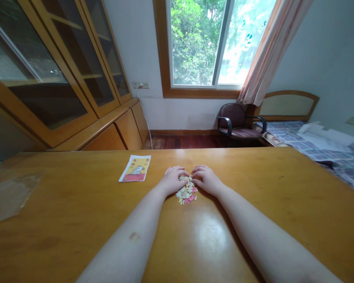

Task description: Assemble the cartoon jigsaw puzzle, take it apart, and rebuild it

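A small heap of jigsaw puzzle pieces (186, 192) lies on the wooden table (91, 220), some pale and grey-backed, others pink or yellow. My left hand (173, 180) rests against the upper left of the heap, fingers spread and slightly curved. From the other side my right hand (206, 179) touches the upper right edge, its fingers bent loosely and apart. Neither hand visibly grips a piece, though the fingertips hide part of the heap. Left of my left hand lies a picture card (135, 168) showing a white animal on yellow and pink.
A clear plastic bag (11, 196) lies flat at the table's left. Beyond the table stand a glass-doored cabinet (65, 70), an armchair (237, 122) beneath the window (194, 47), and a bed (295, 131) with white papers on it.
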The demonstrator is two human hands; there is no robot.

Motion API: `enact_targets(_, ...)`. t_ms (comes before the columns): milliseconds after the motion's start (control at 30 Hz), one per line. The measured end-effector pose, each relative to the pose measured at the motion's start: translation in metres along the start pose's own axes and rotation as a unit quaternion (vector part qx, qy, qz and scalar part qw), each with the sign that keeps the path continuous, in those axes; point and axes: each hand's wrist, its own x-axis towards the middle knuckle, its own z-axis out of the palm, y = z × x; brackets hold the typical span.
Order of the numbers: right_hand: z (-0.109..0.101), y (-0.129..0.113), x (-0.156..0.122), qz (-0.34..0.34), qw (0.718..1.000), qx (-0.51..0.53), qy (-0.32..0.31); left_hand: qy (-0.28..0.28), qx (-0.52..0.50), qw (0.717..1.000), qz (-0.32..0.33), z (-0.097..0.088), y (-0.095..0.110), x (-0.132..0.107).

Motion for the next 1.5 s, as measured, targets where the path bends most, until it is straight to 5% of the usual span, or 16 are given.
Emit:
enact_targets(833, -0.0008, -0.0013, 0.0006, 0.021, 1.000, 0.015, 0.011, 0.016, -0.015, 1.000, 0.017, 0.0047, -0.0069, 0.0016)
enact_targets(1233, -0.0033, 0.0038, 0.0011, 0.155, 0.985, -0.051, 0.064, 0.013, -0.129, 0.991, 0.042, 0.0001, -0.0011, 0.0020)
enact_targets(1500, 0.0004, 0.0033, -0.0010, 0.124, 0.990, -0.063, 0.031, 0.019, -0.082, 0.994, 0.074, 0.0006, -0.0006, -0.0002)
